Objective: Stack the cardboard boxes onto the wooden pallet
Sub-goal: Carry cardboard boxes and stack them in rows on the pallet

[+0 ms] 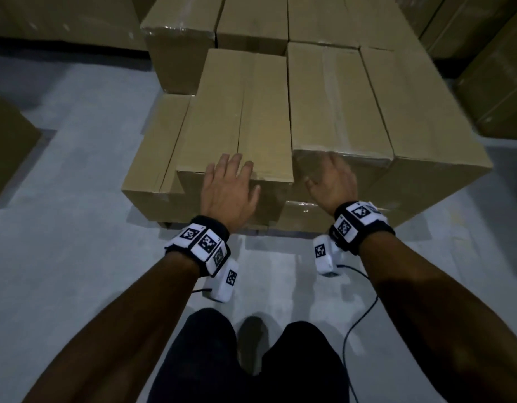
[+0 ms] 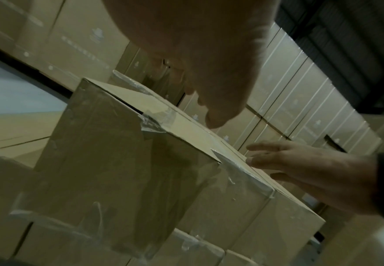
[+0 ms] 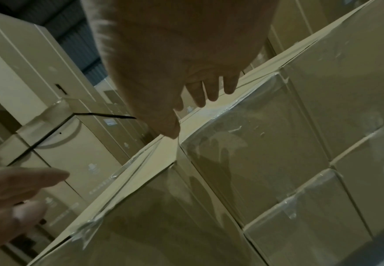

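A stack of brown cardboard boxes stands in front of me, and the wooden pallet under it is hidden. My left hand (image 1: pixel 228 184) is spread over the near top edge of a long taped box (image 1: pixel 239 117), fingers straight, holding nothing. My right hand (image 1: pixel 332 181), blurred, is at the near top corner of the taller neighbouring box (image 1: pixel 338 100), fingers also straight. In the left wrist view the left hand (image 2: pixel 209 72) hovers over that box's (image 2: pixel 118 162) taped edge, with the right hand (image 2: pixel 300 171) beside it. The right wrist view shows the right hand (image 3: pixel 186 81) above a box corner (image 3: pixel 254 153). Whether either hand touches cardboard is unclear.
More box stacks stand behind and at the right (image 1: pixel 498 82), and a single box sits at the left edge (image 1: pixel 7 146). Bare grey floor (image 1: pixel 77 199) lies to the left of the stack. A black cable (image 1: pixel 356 330) hangs by my legs.
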The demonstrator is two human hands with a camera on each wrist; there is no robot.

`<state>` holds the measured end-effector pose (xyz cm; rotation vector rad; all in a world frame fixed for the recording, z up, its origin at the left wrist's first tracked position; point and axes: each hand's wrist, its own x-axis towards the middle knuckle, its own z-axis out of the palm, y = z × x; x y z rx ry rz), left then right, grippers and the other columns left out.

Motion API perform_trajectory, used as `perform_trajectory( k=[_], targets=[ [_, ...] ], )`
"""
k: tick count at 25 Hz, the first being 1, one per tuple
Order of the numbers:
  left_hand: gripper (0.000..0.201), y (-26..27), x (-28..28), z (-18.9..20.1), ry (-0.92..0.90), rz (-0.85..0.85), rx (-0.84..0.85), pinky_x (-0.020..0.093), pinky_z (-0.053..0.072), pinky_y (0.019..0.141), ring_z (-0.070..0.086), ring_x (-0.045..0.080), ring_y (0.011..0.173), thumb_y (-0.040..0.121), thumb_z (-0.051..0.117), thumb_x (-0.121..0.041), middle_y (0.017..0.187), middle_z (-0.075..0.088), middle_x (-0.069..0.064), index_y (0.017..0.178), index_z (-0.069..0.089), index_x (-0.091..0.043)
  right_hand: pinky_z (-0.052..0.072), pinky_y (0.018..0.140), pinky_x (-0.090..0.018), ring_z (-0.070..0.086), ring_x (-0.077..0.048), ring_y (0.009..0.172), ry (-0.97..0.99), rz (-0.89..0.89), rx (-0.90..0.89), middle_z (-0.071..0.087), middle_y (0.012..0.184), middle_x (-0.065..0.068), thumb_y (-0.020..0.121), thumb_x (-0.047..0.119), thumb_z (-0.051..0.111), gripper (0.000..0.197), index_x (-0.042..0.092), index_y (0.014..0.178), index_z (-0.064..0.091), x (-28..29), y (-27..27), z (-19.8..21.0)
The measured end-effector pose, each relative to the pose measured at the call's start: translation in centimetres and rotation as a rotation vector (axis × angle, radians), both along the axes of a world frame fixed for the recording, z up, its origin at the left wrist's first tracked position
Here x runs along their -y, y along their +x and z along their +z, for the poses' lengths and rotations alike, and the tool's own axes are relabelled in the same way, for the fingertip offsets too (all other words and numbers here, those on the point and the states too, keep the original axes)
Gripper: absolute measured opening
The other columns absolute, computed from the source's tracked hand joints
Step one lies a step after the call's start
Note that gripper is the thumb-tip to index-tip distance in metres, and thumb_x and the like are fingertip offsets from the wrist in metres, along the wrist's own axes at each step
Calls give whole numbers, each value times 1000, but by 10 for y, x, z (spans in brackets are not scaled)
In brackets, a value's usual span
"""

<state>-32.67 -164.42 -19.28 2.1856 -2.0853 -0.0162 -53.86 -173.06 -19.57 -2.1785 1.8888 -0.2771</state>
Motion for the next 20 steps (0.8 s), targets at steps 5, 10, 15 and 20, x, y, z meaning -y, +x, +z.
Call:
perform_trajectory(
  k=[5, 10, 15, 20],
  targets=[
    [67, 7, 24, -62, -243, 52, -36, 49, 25, 116, 37, 30, 139, 95, 23, -60, 149, 44, 13, 140, 48, -16, 19, 121, -50, 21, -32, 149, -233, 77, -98, 24, 162, -13, 89, 44, 68, 80, 26, 155, 25, 55, 2, -47],
    [61, 8, 40, -111, -583, 6, 11, 43, 37, 99, 53, 27, 113, 95, 28, -59, 121, 62, 11, 119, 61, -13, 17, 121, -50, 26, -30, 147, -448, 124, -118, 29, 160, -11, 89, 46, 62, 76, 27, 154, 27, 88, 13, -87],
    [58, 13, 61, -138, -762, 15, 93, 52, 31, 108, 49, 32, 113, 94, 35, -61, 119, 56, 13, 116, 56, -12, 18, 116, -45, 32, -25, 142, -616, 124, -160, 38, 154, -5, 89, 44, 63, 67, 29, 148, 35, 100, 17, -105],
    [56, 17, 78, -150, -873, 24, 120, 54, 31, 107, 47, 33, 110, 91, 39, -63, 116, 53, 14, 112, 52, -12, 22, 112, -43, 38, -25, 137, -660, 119, -174, 44, 149, -4, 87, 41, 62, 64, 32, 146, 38, 101, 15, -111]
  ],
)
